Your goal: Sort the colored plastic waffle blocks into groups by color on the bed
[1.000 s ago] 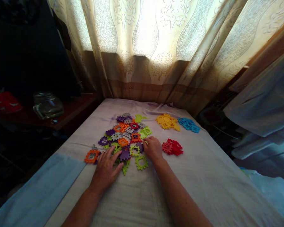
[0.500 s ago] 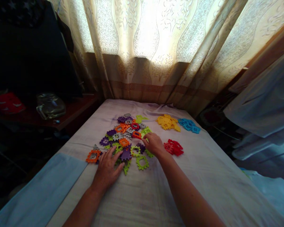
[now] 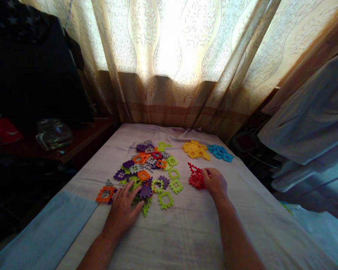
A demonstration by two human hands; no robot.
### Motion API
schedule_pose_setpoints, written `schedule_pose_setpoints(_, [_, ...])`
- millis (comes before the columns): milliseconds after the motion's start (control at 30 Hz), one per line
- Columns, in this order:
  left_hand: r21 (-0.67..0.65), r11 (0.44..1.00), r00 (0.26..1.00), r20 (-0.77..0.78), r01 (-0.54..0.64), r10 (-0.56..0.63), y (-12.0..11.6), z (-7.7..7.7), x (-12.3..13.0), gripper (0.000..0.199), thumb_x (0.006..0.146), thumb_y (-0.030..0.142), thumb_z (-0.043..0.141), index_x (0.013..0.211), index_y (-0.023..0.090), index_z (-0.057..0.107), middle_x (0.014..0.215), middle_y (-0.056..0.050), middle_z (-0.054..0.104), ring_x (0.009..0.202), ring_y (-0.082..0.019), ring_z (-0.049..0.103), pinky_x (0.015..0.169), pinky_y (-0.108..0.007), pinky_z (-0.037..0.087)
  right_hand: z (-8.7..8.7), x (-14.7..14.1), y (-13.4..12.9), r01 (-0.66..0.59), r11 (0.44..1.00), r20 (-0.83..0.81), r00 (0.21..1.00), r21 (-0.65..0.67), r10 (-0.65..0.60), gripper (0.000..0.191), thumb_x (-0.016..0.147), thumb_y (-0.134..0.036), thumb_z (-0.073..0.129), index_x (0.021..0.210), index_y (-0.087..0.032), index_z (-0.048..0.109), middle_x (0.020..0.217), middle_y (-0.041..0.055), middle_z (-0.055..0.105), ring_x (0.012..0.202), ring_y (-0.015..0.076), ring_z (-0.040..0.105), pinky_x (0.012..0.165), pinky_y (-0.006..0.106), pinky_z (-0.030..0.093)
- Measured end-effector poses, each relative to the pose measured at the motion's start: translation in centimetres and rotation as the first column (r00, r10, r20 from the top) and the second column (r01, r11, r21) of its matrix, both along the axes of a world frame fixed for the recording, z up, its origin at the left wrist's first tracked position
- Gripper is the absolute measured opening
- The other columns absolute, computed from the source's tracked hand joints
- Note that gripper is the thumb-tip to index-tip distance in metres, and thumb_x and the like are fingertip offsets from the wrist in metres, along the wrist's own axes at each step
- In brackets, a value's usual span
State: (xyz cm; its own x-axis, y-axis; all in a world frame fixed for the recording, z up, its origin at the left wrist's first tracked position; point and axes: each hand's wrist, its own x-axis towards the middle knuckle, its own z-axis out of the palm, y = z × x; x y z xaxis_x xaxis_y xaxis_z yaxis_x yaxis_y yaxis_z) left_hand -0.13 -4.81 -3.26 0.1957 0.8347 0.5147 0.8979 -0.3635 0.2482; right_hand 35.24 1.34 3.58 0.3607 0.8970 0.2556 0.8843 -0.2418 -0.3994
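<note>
A mixed heap of notched plastic building pieces in purple, orange, green, grey and red lies on the pale sheet. My left hand (image 3: 122, 207) rests at its near edge with fingers spread, touching a purple piece (image 3: 145, 190); an orange square frame (image 3: 106, 194) lies to its left. To the right, my right hand (image 3: 216, 183) pinches a red triangular piece (image 3: 195, 168) over the small red pile (image 3: 196, 181), partly covering that pile. Green square pieces (image 3: 165, 200) lie between my hands.
Behind the red pile are a yellow pile (image 3: 195, 150) and a blue pile (image 3: 220, 153) of similar pieces. A light blue cloth (image 3: 53, 225) covers the left edge. A glass jug (image 3: 54, 134) stands on the dark side table. A patterned curtain (image 3: 169, 93) hangs behind.
My right hand has moved right, from the mixed heap to the red pile, with a red triangular piece in its fingers. My left hand stays at the heap; the view has tilted slightly.
</note>
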Motion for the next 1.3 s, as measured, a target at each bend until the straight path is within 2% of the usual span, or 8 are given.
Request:
schedule_pose_setpoints(133, [0.010, 1.000, 1.000, 0.003, -0.001, 0.001, 0.1, -0.2, -0.1, 0.041, 0.089, 0.042, 0.052, 0.128, 0.030, 0.058, 0.140, -0.010, 0.052, 0.127, -0.031, 0.050, 0.105, -0.056, 0.040, 0.4, 0.9, -0.6, 0.136, 0.991, 0.089, 0.987, -0.010, -0.134, 0.034, 0.092, -0.030, 0.045, 0.110, -0.015, 0.070, 0.113, 0.0140, 0.067, 0.102, 0.0259, 0.060, 0.084, 0.035, 0.043])
schedule_pose_setpoints(200, [0.011, 1.000, 1.000, 0.008, 0.003, -0.003, 0.1, -0.3, -0.1, 0.041, 0.089, 0.042, 0.051, 0.128, 0.030, 0.058, 0.140, -0.010, 0.052, 0.127, -0.030, 0.050, 0.105, -0.056, 0.040, 0.8, 0.1, -0.6, 0.109, 0.993, 0.118, 0.987, 0.038, -0.113, 0.035, 0.092, -0.027, 0.045, 0.116, -0.016, 0.068, 0.117, 0.0138, 0.066, 0.105, 0.0257, 0.059, 0.088, 0.035, 0.043])
schedule_pose_setpoints(400, [-0.018, 1.000, 0.999, 0.032, -0.002, 0.002, 0.0, -0.2, -0.1, 0.041, 0.089, 0.043, 0.052, 0.128, 0.031, 0.058, 0.142, -0.008, 0.051, 0.129, -0.030, 0.048, 0.107, -0.057, 0.038, 1.6, -6.5, 2.4, -0.294, 0.956, 0.139, 0.946, -0.005, 0.292, 0.028, 0.092, -0.025, 0.048, 0.103, -0.020, 0.073, 0.111, 0.0089, 0.069, 0.104, 0.0210, 0.059, 0.094, 0.031, 0.041])
schedule_pose_setpoints(500, [-0.028, 1.000, 0.999, 0.040, -0.007, 0.008, -0.2, -0.2, -0.1, 0.040, 0.089, 0.042, 0.052, 0.127, 0.031, 0.058, 0.143, -0.008, 0.050, 0.130, -0.030, 0.047, 0.107, -0.058, 0.038, 1.9, -10.2, 5.0, -0.367, 0.922, 0.134, 0.915, -0.119, 0.382, 0.029, 0.093, -0.028, 0.046, 0.106, -0.023, 0.072, 0.112, 0.0077, 0.070, 0.106, 0.0198, 0.060, 0.092, 0.029, 0.041])
schedule_pose_setpoints(667, [-0.016, 1.000, 0.999, 0.042, -0.015, 0.015, -0.3, -0.3, -0.1, 0.040, 0.088, 0.039, 0.054, 0.128, 0.032, 0.058, 0.144, -0.008, 0.049, 0.131, -0.030, 0.046, 0.107, -0.057, 0.038, 1.7, -14.0, 9.2, -0.319, 0.917, 0.109, 0.930, -0.238, 0.351, 0.030, 0.094, -0.033, 0.044, 0.103, -0.023, 0.071, 0.106, 0.0107, 0.072, 0.098, 0.0223, 0.065, 0.080, 0.031, 0.045])
schedule_pose_setpoints(867, [-0.040, 0.999, 0.999, 0.033, -0.028, 0.029, -0.5, -0.3, 0.0, 0.043, 0.088, 0.041, 0.055, 0.130, 0.032, 0.057, 0.145, -0.008, 0.048, 0.133, -0.030, 0.045, 0.108, -0.058, 0.038, 0.7, -15.6, 12.0, -0.245, 0.928, 0.066, 0.960, -0.280, 0.274, 0.029, 0.091, -0.037, 0.050, 0.104, -0.020, 0.068, 0.106, 0.0128, 0.072, 0.100, 0.0232, 0.066, 0.077, 0.030, 0.046])
schedule_pose_setpoints(1067, [-0.055, 0.998, 0.999, 0.032, -0.021, 0.023, -0.5, -0.3, -0.1, 0.043, 0.088, 0.042, 0.055, 0.131, 0.032, 0.056, 0.144, -0.008, 0.050, 0.133, -0.029, 0.045, 0.110, -0.056, 0.036, 0.5, -15.0, 12.5, -0.220, 0.919, -0.004, 0.973, -0.327, 0.231, 0.027, 0.089, -0.030, 0.050, 0.108, -0.023, 0.068, 0.108, 0.0063, 0.073, 0.101, 0.0186, 0.067, 0.072, 0.025, 0.045])
schedule_pose_setpoints(1300, [-0.073, 0.997, 0.999, 0.049, -0.017, 0.020, -0.5, 0.3, 0.1, 0.040, 0.089, 0.044, 0.053, 0.126, 0.031, 0.059, 0.143, -0.008, 0.050, 0.132, -0.030, 0.045, 0.108, -0.058, 0.037, 1.1, -15.0, 11.7, -0.231, 0.915, 0.005, 0.969, -0.332, 0.246, 0.039, 0.089, -0.050, 0.050, 0.107, -0.021, 0.069, 0.109, 0.0108, 0.072, 0.104, 0.0232, 0.066, 0.076, 0.028, 0.047])
